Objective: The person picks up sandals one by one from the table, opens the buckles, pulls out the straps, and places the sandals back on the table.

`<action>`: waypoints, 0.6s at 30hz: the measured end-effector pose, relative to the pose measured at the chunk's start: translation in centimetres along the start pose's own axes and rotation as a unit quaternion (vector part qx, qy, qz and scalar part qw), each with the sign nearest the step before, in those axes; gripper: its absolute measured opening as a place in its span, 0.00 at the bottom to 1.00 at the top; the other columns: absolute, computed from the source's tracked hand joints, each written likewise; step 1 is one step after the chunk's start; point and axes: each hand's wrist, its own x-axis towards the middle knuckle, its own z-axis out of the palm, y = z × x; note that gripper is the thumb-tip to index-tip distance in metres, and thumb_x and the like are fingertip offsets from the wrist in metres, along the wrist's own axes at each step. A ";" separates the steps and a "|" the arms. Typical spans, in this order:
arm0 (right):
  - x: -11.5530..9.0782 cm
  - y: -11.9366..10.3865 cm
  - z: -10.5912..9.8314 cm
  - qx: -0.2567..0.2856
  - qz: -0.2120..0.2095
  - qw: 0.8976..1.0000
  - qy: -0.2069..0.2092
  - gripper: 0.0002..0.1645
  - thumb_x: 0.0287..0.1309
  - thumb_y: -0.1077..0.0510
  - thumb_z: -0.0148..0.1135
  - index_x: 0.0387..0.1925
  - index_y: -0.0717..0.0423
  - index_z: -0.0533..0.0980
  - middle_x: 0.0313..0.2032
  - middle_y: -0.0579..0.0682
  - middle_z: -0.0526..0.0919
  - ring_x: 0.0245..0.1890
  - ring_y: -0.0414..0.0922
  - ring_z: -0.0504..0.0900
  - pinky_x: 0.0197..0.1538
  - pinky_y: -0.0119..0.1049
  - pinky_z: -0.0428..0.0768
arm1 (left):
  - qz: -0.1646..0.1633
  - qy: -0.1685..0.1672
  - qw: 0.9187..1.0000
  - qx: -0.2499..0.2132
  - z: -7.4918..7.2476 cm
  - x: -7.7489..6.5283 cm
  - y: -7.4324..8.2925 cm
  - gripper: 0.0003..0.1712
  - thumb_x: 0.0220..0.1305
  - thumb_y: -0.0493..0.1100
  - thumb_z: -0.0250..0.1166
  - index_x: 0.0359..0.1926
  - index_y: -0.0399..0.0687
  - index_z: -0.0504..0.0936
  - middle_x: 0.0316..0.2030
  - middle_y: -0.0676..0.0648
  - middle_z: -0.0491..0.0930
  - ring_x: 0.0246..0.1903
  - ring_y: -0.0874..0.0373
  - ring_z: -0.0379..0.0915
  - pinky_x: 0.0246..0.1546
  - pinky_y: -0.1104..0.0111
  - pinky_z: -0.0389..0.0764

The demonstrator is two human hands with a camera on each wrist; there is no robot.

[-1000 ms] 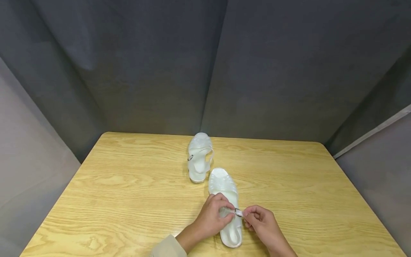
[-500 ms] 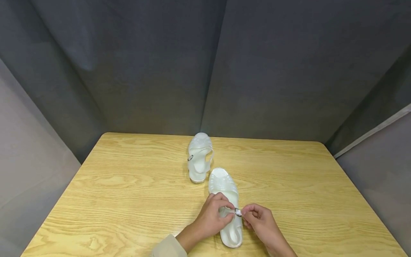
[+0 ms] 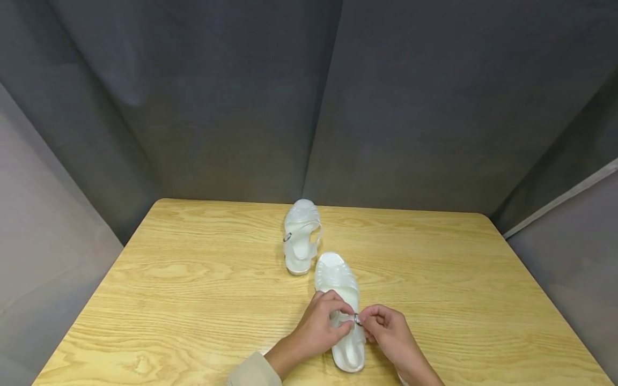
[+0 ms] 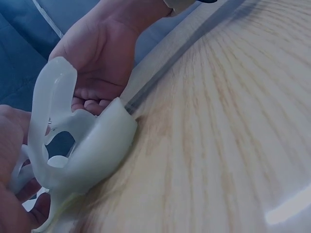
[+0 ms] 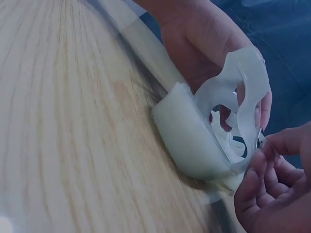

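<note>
A whitish, translucent sandal (image 3: 336,274) lies on the table, toe pointing away, its raised heel (image 4: 104,150) close up in the left wrist view. My left hand (image 3: 318,326) reaches over it from the left, thumb and forefinger pinching the ankle strap. On that strap sits a small metal buckle (image 3: 357,319). My right hand (image 3: 390,331) pinches the strap right at the buckle, from the right side. In the right wrist view the fingertips (image 5: 257,162) press close to the buckle and partly cover it, so how the strap runs through it is hidden.
A matching sandal (image 3: 299,217), with a buckle on its left side, lies farther back near the table's rear edge. The wood-grain table (image 3: 193,300) is bordered by dark grey curtains (image 3: 232,107) behind and lighter panels at both sides.
My right hand has shifted slightly left to the buckle, and its fingers now cover the strap end that showed before. My left hand and both sandals stay in place.
</note>
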 end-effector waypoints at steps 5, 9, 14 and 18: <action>-0.2 0.2 -0.3 0.004 0.017 1.000 0.007 0.11 0.63 0.60 0.55 0.40 0.66 0.74 0.26 0.51 0.77 0.27 0.43 0.74 0.30 0.31 0.76 | 0.004 0.005 1.000 0.000 0.0 0.0 -0.1 0.06 0.54 0.44 0.69 0.36 0.54 0.85 0.34 0.62 0.74 0.37 0.66 0.63 0.38 0.78 0.67; -0.3 0.7 -0.6 -0.005 0.033 0.999 -0.004 0.13 0.64 0.58 0.54 0.38 0.66 0.74 0.26 0.51 0.77 0.27 0.43 0.74 0.30 0.30 0.76 | 0.008 0.008 1.000 0.002 0.0 0.0 -0.1 0.06 0.54 0.43 0.69 0.35 0.54 0.85 0.33 0.61 0.75 0.36 0.66 0.63 0.37 0.78 0.66; -0.3 0.9 -1.0 0.000 0.030 0.999 -0.021 0.14 0.64 0.56 0.54 0.37 0.66 0.74 0.26 0.50 0.76 0.26 0.42 0.74 0.29 0.30 0.76 | 0.003 0.006 1.000 -0.003 -0.1 0.0 0.0 0.06 0.54 0.43 0.70 0.35 0.54 0.84 0.33 0.60 0.75 0.36 0.67 0.62 0.38 0.77 0.66; -0.3 0.8 -1.0 0.004 0.023 1.000 -0.021 0.14 0.64 0.56 0.55 0.37 0.66 0.73 0.25 0.49 0.75 0.26 0.42 0.73 0.30 0.31 0.75 | -0.001 0.000 1.000 -0.005 -0.1 0.0 0.1 0.06 0.54 0.43 0.69 0.35 0.54 0.84 0.33 0.60 0.75 0.37 0.67 0.62 0.38 0.77 0.67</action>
